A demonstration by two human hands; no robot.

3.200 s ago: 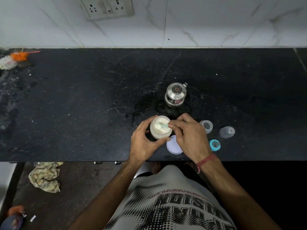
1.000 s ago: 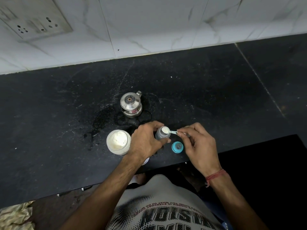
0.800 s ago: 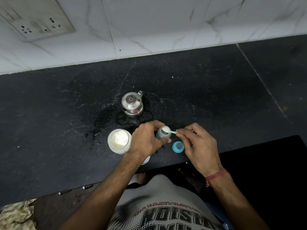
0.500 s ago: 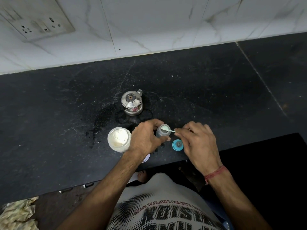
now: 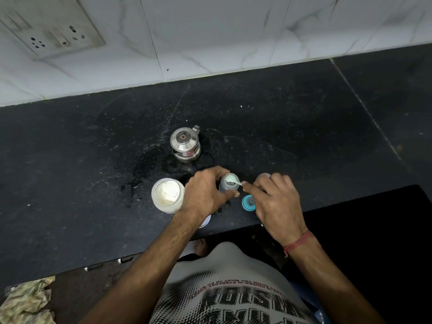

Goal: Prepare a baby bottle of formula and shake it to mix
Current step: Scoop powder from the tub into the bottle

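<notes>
Left grip (image 5: pixel 205 195) round bottle (image 5: pixel 228 187); scoop (image 5: pixel 233 182) over open mouth.

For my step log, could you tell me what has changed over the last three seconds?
The left hand let go of the formula jar and grasped the bottle; the right hand carried the scoop from jar to bottle mouth. Steel pot and teal cap stayed.

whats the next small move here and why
Probably lift the scoop clear with the right hand and carry it to the open powder jar. It sits tipped in the bottle mouth, seemingly emptied, and the left hand steadies the bottle.
</notes>
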